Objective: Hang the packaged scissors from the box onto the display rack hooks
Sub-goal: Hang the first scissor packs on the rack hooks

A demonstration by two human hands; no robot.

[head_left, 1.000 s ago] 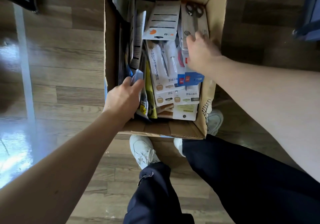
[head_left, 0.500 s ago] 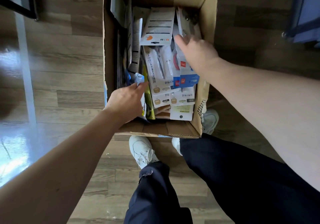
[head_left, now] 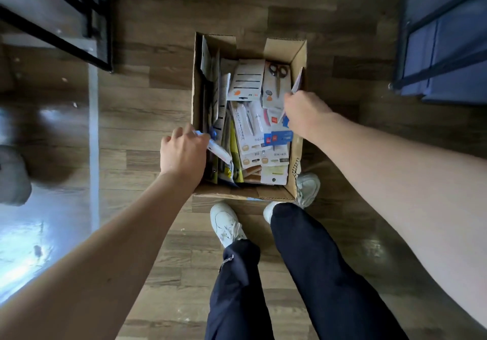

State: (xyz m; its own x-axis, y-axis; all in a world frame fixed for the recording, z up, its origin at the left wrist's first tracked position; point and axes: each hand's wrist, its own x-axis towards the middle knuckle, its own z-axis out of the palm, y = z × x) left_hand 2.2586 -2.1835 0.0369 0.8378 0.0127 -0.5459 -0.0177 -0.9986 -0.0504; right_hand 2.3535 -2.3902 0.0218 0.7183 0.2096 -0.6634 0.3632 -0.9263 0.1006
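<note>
An open cardboard box [head_left: 296, 57] stands on the wooden floor in front of my feet, packed with several carded packs. A pack of black-handled scissors [head_left: 276, 81] lies at its far right corner. My right hand [head_left: 303, 113] grips a thin pack [head_left: 297, 82] that is tilted up on edge by the box's right wall. At the box's left wall my left hand [head_left: 184, 152] holds a white and blue pack [head_left: 220, 150] lifted out of the upright row. The display rack hooks are not in view.
A black metal frame [head_left: 66, 23] stands at the upper left over a glossy pale floor strip. A blue rack or cabinet [head_left: 448, 50] stands at the upper right. My white shoes [head_left: 226, 223] and dark trousers are just behind the box.
The view has pulled back and up from the box. My right hand has tilted a pack up on edge, and my left hand has drawn its pack up toward the left wall.
</note>
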